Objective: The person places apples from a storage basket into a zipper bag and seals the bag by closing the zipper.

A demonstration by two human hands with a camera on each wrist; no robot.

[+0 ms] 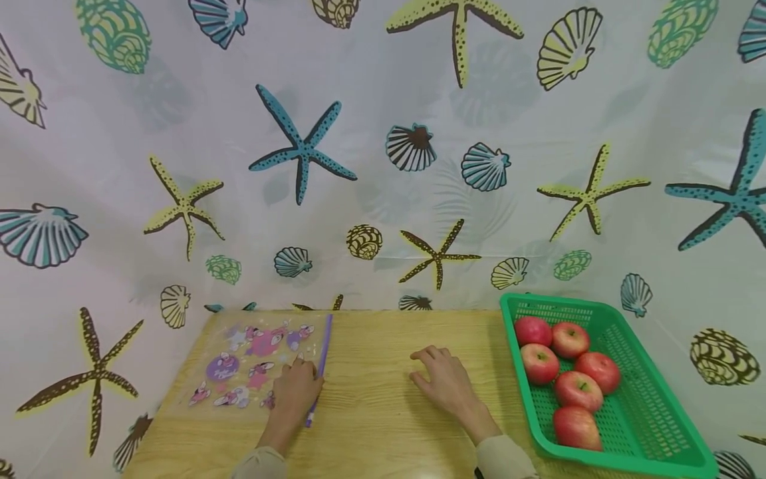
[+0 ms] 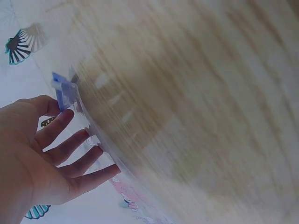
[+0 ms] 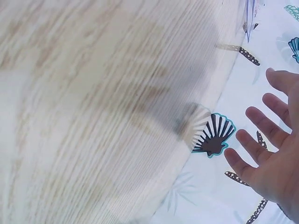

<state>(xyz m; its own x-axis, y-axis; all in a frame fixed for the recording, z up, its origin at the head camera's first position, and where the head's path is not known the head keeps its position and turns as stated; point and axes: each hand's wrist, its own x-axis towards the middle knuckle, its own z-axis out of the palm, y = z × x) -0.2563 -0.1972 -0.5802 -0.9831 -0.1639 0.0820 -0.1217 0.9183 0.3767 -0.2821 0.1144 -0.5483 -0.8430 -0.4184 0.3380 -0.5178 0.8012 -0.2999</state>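
A clear plastic bag (image 1: pixel 239 362) printed with pink and purple figures lies flat at the table's left, its purple zip edge (image 1: pixel 325 352) facing right. My left hand (image 1: pixel 295 392) rests over that edge; in the left wrist view the thumb and index finger of the left hand (image 2: pixel 51 154) touch the zip's blue-purple end (image 2: pixel 64 93), the other fingers spread along the bag. My right hand (image 1: pixel 449 386) is at the middle right of the table, fingers loosely bent and holding nothing; the right wrist view shows the right hand (image 3: pixel 275 140) with fingers apart.
A green plastic basket (image 1: pixel 658 406) stands at the right with several red apples (image 1: pixel 578 392) grouped toward its left side. Behind the wooden table (image 1: pixel 383 399) hangs a white curtain (image 1: pixel 371 80) with starfish and shells.
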